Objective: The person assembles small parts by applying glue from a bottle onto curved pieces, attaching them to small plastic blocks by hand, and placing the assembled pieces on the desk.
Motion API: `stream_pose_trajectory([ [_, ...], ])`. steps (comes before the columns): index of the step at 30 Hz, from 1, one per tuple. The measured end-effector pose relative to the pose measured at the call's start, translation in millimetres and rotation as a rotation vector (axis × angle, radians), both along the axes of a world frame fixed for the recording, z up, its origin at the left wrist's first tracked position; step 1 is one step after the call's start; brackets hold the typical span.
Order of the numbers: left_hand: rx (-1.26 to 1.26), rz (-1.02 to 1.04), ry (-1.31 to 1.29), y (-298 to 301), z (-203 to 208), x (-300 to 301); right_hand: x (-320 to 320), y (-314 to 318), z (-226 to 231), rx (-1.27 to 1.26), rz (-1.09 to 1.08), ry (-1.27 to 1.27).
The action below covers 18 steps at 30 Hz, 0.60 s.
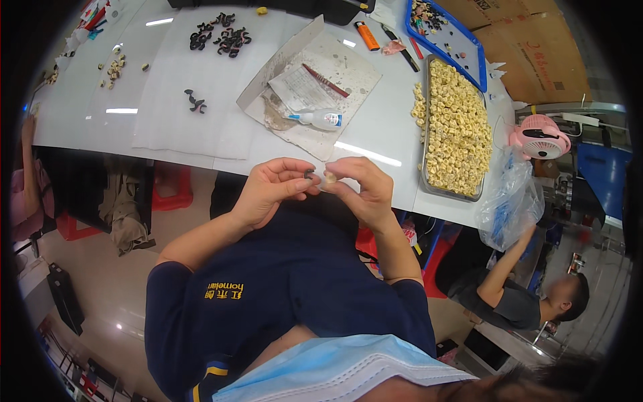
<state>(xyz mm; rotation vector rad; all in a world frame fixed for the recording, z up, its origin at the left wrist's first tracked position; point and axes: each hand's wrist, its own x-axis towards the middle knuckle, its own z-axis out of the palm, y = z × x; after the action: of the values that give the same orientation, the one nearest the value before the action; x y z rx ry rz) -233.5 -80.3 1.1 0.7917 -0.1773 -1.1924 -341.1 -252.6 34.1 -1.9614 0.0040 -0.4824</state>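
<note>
Both my hands are raised at the table's near edge, fingertips a short way apart. My left hand (276, 187) pinches a small dark curved piece (309, 173) between thumb and fingers. In my right hand (365, 191) a small cream-coloured piece (330, 177) is held at the fingertips. Just beyond them lies a folded cardboard sheet (355, 74), carrying a small glue bottle (325, 120), a printed paper slip (289, 90) and a dark red pen (326, 80). Similar dark curved pieces (232, 43) lie in clusters at the far left, with a few more (195, 102) closer in.
On the right stands a metal tray (483, 181) heaped with cream pieces (455, 127), some spilled beside it. Behind are a blue tray (481, 63), an orange lighter (366, 36) and a black pen (400, 48). A pink fan (540, 137) and a plastic bag (512, 201) are beside a co-worker (509, 295).
</note>
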Motion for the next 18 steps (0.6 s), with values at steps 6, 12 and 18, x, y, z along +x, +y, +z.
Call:
stream_pose_trajectory([
  [6,0.034,-0.039,0.078,-3.4,-0.4,0.4,12.5,3.6,3.6,-0.329,-0.008,-0.218],
  [12,0.051,-0.139,0.103,-4.1,7.1,3.2,9.8,-0.1,2.2,-0.377,-0.002,-0.176],
  [18,0.018,-0.192,0.026,-7.6,0.0,1.5,-1.1,3.6,-4.8,-0.191,-0.003,-0.075],
])
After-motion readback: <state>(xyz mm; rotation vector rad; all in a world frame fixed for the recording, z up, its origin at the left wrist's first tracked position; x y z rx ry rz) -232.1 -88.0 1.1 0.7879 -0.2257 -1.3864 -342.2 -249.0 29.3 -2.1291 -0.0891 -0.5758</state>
